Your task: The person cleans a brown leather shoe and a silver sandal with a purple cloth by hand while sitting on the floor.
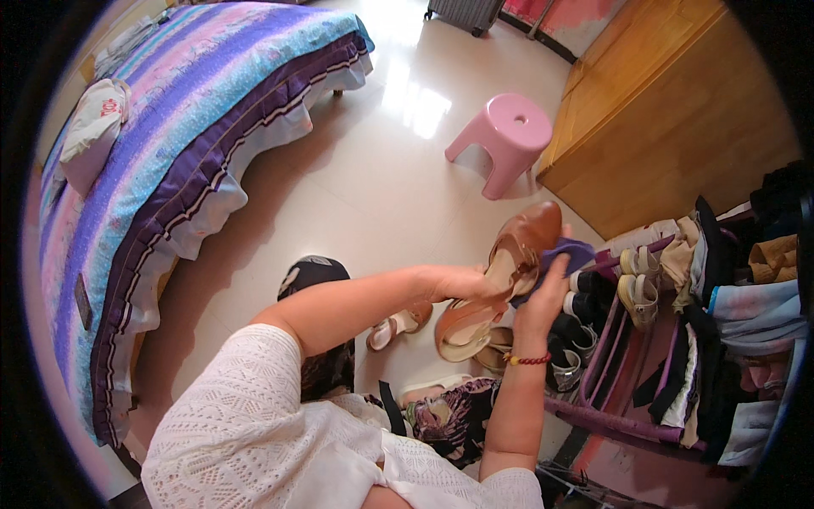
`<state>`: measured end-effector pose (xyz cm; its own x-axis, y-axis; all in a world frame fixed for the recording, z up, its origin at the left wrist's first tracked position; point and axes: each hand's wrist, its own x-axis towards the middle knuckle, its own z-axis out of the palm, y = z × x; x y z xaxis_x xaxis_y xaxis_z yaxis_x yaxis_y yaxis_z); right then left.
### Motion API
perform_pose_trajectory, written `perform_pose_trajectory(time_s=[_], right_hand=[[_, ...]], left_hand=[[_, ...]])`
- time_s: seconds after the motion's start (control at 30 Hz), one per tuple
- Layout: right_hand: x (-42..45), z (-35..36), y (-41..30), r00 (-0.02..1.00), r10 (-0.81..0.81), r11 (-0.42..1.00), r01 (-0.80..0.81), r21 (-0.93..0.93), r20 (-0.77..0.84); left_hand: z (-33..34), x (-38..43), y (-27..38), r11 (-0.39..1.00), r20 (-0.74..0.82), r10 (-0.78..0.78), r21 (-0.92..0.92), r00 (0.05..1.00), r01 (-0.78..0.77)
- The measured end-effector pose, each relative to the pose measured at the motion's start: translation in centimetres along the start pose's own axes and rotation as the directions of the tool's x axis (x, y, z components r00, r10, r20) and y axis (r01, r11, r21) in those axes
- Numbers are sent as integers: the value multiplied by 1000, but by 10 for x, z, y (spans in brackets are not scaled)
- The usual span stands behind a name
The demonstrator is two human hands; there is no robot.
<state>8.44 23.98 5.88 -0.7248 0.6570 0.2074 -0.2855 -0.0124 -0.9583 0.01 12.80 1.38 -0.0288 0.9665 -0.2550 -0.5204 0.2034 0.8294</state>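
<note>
A brown leather shoe is held up in front of me, its closed toe pointing away. My left hand grips it by the heel part, with the fingers partly hidden behind the shoe. A purple cloth lies against the shoe's right side, and my right hand holds it there. The right wrist wears a red bead bracelet. Just below the hands is the pale insole and brown strap of another shoe; whether it hangs or rests on the floor I cannot tell. A brown and white sandal lies on the floor.
A purple shoe rack with sandals, dark shoes and clothes stands at the right. Beyond are a pink plastic stool, a wooden cabinet and a grey suitcase. A bed with a striped cover is at the left.
</note>
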Motion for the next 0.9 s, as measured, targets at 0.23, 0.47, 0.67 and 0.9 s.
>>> perform_pose_trajectory(time_s=[0.23,0.47,0.67,0.9], right_hand=[[-9,10,12,988,105,985,-119,126,109],[-29,17,12,986,44,997,-54,53,162],[-24,17,13,990,-15,1000,14,13,143],[6,19,8,996,-88,994,87,-59,-13]], left_hand=[[-6,8,32,990,-255,138,2,957,-142],[-22,13,36,977,-310,140,-109,941,-181],[-12,5,35,969,-272,158,-142,949,-202],[5,0,26,966,-212,248,-23,945,-258]])
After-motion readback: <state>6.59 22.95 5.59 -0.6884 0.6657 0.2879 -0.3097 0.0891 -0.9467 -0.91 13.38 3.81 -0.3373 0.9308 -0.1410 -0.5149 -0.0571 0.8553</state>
